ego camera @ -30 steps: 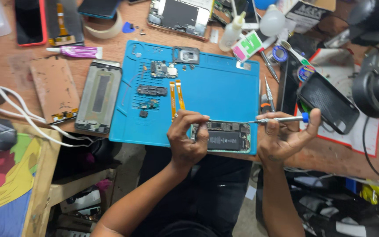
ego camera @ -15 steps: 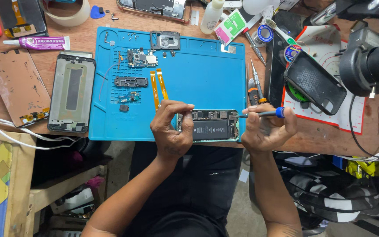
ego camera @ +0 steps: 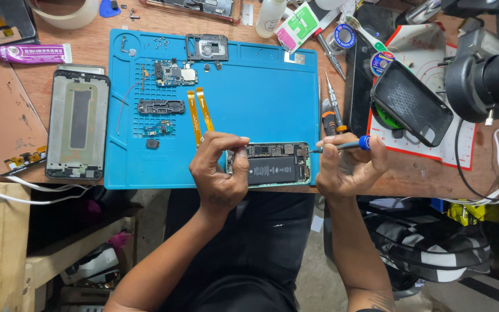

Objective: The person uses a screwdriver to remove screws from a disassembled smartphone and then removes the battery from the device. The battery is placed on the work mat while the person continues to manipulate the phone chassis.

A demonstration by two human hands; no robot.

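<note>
Left hand [ego camera: 218, 173] pinching opened phone chassis with black battery [ego camera: 275, 164] on blue silicone mat's [ego camera: 261, 98] near edge, steadying it; right hand [ego camera: 347, 167], just right of chassis, clamping blue-tipped screwdriver [ego camera: 342, 145], aiming tip.

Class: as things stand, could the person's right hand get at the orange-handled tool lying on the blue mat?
Probably yes: the orange-handled tool lies uncovered just above the right hand, though that hand already holds a blue-tipped screwdriver.

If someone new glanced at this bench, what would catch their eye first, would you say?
Probably the bright blue mat at centre, strewn with small phone parts. At its near edge the left hand steadies an opened phone, while the right hand holds a blue-tipped screwdriver beside it.
</note>
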